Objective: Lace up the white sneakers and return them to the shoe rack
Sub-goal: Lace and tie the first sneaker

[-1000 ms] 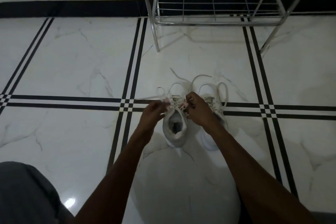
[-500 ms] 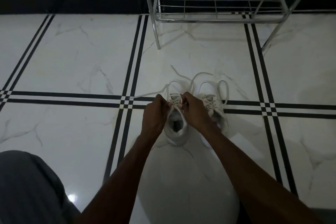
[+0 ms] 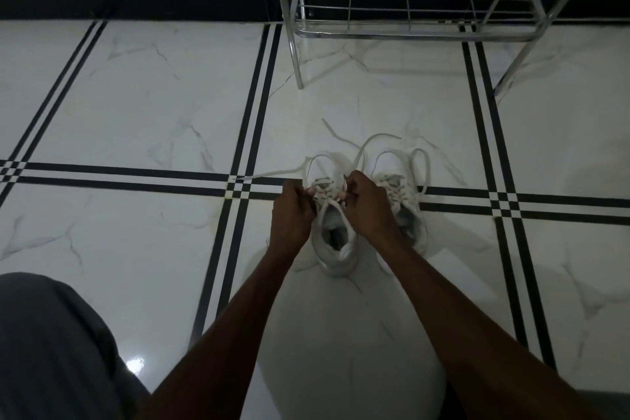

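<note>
Two white sneakers stand side by side on the floor, toes pointing away from me. The left sneaker (image 3: pixel 335 249) sits between my hands. My left hand (image 3: pixel 293 211) and my right hand (image 3: pixel 370 204) each pinch a lace of that shoe just above its tongue. One lace end (image 3: pixel 269 175) trails left across the floor and loose loops (image 3: pixel 371 141) lie past the toes. The right sneaker (image 3: pixel 402 187) is partly hidden by my right wrist. The metal shoe rack (image 3: pixel 405 32) stands beyond the shoes by the wall.
The floor is glossy white marble tile (image 3: pixel 143 106) with black stripe borders. A black skirting (image 3: pixel 136 5) runs along the wall. My knee in grey fabric (image 3: pixel 44 351) fills the lower left corner. The rack's lower wire shelf holds nothing.
My hands have come closer together over the left sneaker's tongue, and the lace end now lies stretched out to the left. The view has shifted slightly.
</note>
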`<move>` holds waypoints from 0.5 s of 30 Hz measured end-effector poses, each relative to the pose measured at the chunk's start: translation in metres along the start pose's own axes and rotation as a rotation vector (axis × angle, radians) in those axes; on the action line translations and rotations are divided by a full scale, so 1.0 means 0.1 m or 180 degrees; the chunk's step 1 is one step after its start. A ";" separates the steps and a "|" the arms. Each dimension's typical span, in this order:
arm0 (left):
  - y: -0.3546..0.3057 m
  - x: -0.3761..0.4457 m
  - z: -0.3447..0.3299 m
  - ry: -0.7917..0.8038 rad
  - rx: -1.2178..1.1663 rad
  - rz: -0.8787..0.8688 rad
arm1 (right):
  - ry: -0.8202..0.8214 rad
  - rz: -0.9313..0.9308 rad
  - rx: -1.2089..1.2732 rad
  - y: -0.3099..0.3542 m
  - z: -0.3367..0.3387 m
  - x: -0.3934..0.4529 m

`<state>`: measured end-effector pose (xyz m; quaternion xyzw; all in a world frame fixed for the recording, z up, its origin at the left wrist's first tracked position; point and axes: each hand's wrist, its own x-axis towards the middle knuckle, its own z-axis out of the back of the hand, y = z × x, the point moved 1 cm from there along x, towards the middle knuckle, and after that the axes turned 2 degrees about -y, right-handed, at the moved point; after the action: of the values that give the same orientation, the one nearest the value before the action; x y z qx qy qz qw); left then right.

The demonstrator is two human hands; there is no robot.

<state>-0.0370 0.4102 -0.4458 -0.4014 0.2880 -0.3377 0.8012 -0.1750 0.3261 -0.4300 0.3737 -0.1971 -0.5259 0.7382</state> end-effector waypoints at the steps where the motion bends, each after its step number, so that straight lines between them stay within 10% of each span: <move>1: -0.01 0.00 0.01 0.0032 -0.0054 -0.0001 | 0.0084 -0.0015 0.0007 -0.01 0.01 0.03; 6: -0.20 0.03 0.19 0.0366 -0.0658 0.0137 | 0.0527 -0.0765 0.1395 0.08 0.10 0.13; 10: -0.48 0.14 0.39 0.0401 -0.1302 -0.0070 | -0.0060 -0.1365 0.2459 0.19 0.23 0.27; 15: -0.75 0.20 0.56 0.0444 -0.1332 -0.0541 | 0.0523 -0.0305 0.1546 0.44 0.34 0.26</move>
<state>-0.0072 0.3859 -0.3587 -0.5573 0.3715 -0.3639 0.6473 -0.1610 0.2975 -0.3770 0.5903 -0.2391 -0.4654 0.6146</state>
